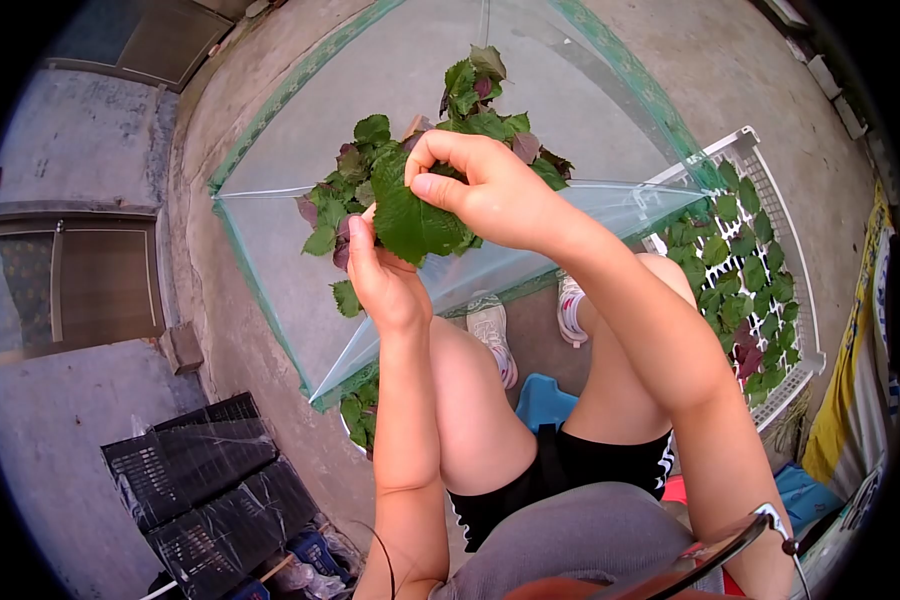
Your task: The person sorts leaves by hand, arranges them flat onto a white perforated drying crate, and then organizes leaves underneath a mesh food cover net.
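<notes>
A large green perilla leaf point(410, 215) with toothed edges is held up in front of me. My right hand point(485, 190) pinches its upper right edge between thumb and fingers. From the lower left, my left hand point(390, 290) grips it with the thumb raised; the fingers are partly hidden behind the leaf. Beyond the hands, a heap of perilla leaves point(485, 122), green with some purple undersides, lies on a translucent mesh net point(300, 120) trimmed in green.
To the right stands a white plastic crate point(795, 260) with leaves spread in it. More leaves point(360, 415) show beneath the net's near left corner. A blue stool point(544, 402) is between my legs. Black crates point(205, 470) stand at lower left, by a wall point(60, 430).
</notes>
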The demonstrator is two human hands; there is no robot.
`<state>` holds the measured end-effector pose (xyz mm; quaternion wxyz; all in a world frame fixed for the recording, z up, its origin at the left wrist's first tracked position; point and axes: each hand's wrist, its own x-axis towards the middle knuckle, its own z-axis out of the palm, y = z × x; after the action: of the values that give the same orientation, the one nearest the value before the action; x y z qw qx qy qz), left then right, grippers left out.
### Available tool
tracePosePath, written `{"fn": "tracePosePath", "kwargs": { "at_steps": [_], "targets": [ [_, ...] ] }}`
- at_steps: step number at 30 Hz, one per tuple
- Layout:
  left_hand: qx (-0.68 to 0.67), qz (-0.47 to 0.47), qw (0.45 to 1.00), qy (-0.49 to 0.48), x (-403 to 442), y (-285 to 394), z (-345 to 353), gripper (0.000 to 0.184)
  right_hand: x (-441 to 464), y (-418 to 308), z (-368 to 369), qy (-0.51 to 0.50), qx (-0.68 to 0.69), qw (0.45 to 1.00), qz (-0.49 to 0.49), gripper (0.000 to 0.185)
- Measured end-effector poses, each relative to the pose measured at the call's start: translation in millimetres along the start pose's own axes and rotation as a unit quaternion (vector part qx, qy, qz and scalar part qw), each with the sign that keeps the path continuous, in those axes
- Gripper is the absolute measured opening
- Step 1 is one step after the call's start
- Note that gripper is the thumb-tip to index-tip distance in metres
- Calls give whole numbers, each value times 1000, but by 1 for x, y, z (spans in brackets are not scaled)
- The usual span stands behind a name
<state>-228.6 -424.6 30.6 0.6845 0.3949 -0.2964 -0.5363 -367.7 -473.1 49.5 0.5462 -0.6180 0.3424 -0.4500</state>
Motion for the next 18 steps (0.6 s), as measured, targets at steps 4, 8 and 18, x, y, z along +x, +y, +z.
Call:
{"fn": "tracePosePath", "kwargs": {
  "at_steps": [4,8,18],
  "targets": [
    [79,36,996,8,6,-10,-18,14,-3,-5,-1,-27,-40,999,-4,7],
    [91,73,992,56,11,-11,-15,17,-3,7,0,99,-139,976,-134,7],
    [156,69,985,21,11,-23,-2,26,-32,-40,-27,233,-96,945,-208,5]
  ]
}}
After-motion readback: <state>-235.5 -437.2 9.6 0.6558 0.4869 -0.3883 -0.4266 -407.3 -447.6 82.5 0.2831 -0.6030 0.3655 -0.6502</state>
